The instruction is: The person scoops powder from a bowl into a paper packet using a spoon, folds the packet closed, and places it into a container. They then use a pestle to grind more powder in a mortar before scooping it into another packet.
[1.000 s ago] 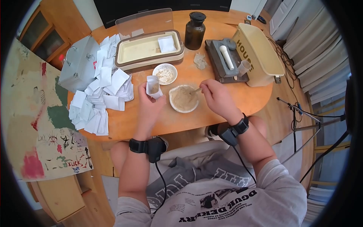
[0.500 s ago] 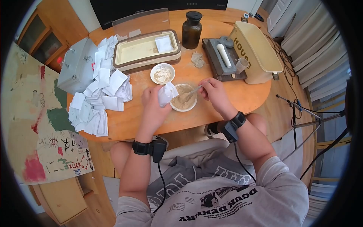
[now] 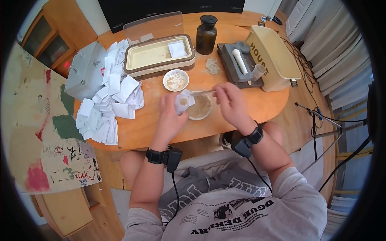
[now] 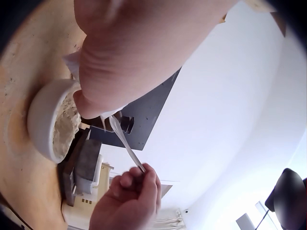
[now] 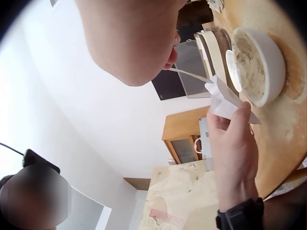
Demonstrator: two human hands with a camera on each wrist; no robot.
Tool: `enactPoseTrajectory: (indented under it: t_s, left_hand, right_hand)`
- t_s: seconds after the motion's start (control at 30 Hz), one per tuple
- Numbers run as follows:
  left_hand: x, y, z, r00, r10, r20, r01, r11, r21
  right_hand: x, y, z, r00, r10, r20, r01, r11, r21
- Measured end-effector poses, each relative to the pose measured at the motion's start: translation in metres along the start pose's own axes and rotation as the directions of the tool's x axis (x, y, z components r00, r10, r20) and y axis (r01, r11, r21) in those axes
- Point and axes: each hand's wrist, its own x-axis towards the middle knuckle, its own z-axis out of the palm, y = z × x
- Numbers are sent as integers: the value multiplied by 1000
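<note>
My left hand [image 3: 169, 116] grips a white paper packet [image 3: 183, 103] beside the near bowl, its mouth open. My right hand [image 3: 233, 105] pinches a thin metal spoon [image 3: 204, 92], whose tip is at the packet's mouth. Below and right of the packet stands a white bowl [image 3: 200, 107] holding grey-brown powder. In the right wrist view the spoon [image 5: 192, 74] reaches the edge of the packet [image 5: 224, 99]. The left wrist view shows the right hand [image 4: 129, 199] holding the spoon's handle, with the packet mostly hidden behind the left hand.
A small bowl of whitish powder [image 3: 175, 80] stands behind the packet. White packets [image 3: 124, 110] are heaped at left by a metal case [image 3: 85, 72]. Farther back are a cream tray [image 3: 155, 56], a dark jar [image 3: 206, 35], a stone block with a pestle [image 3: 239, 61] and a cream bin [image 3: 277, 60].
My left hand has moved the packet rightward to the near bowl's edge. The spoon, earlier dipped in the powder, has risen to the packet's mouth.
</note>
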Motion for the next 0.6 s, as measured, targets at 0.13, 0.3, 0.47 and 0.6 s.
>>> enactPoseTrajectory:
  t_s: [0.13,0.3,0.47,0.6]
  left_hand:
    - [2,-17,9,986,-133,-101,80,909,-408]
    - [2,0,-4,974,-227,2,165,704,-691]
    - [1,-9,0,989,-150,-9,125,854,-505]
    - [1,-11,2,996,-82,-36,60,911,-409]
  right_hand:
    - [1,2,-10,994,105,-24,-105,994,4]
    - [2,24,-6,998,38,57,-30,991,-133]
    - [0,31,6,990,86,111,-71,989,-127]
    - [-5,41,19,902,352,252,-382,921,81]
